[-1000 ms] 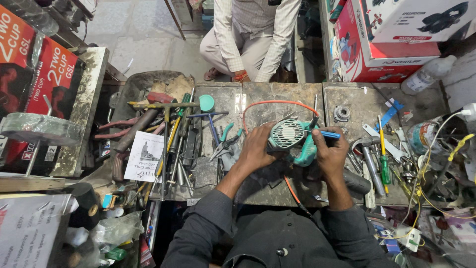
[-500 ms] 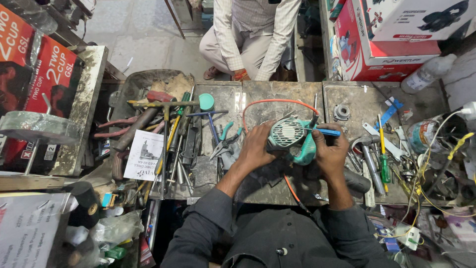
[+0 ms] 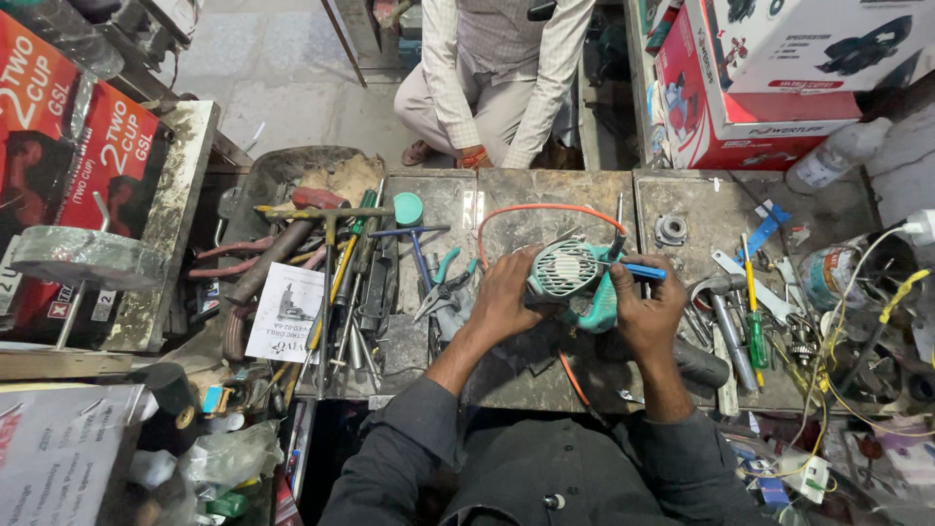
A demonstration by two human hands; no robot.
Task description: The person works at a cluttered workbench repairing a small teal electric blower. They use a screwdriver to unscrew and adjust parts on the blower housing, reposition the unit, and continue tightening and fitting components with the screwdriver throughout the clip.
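Note:
A teal power tool (image 3: 573,282) with a slotted round vent cover rests on the metal workbench (image 3: 545,200) in front of me. My left hand (image 3: 502,297) grips its left side. My right hand (image 3: 645,310) holds a blue-handled screwdriver (image 3: 635,270) whose tip points left at the tool's upper right edge. An orange cord (image 3: 531,210) loops from the tool across the bench behind it.
Hammers, pliers (image 3: 440,284) and screwdrivers lie heaped at the left beside a paper leaflet (image 3: 285,312). Wrenches, a green screwdriver (image 3: 755,331), a bearing (image 3: 670,230) and yellow wires (image 3: 857,370) crowd the right. A person (image 3: 497,78) crouches beyond the bench. Boxes (image 3: 779,78) stand at the back right.
Both hands stay on the teal tool. The screwdriver in my right hand has shifted only slightly at the tool's upper right edge.

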